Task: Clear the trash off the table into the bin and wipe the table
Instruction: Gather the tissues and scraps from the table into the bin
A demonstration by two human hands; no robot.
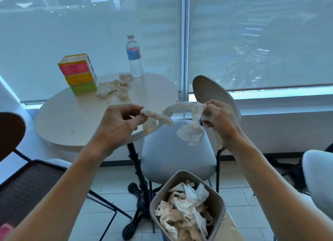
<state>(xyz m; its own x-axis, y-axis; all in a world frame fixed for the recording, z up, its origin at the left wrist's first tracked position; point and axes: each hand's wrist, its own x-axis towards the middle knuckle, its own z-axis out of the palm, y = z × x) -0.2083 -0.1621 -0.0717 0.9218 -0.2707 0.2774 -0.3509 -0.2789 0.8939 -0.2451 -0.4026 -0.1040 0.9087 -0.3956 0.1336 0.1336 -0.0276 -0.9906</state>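
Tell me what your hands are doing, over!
Left hand and right hand both pinching one twisted tissue, above the bin. More crumpled tissues on table. Nothing blocking.

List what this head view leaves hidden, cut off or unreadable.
- Bin: its base is cut off by the bottom edge, and crumpled tissues hide what lies under them.
- Water bottle label: too small and blurred to read.
- Stacked boxes: print too blurred to read.
- Right hand: seen from the back, so its wad of tissue is partly hidden.
- Left hand: pinches one end of the tissue; its palm faces away.
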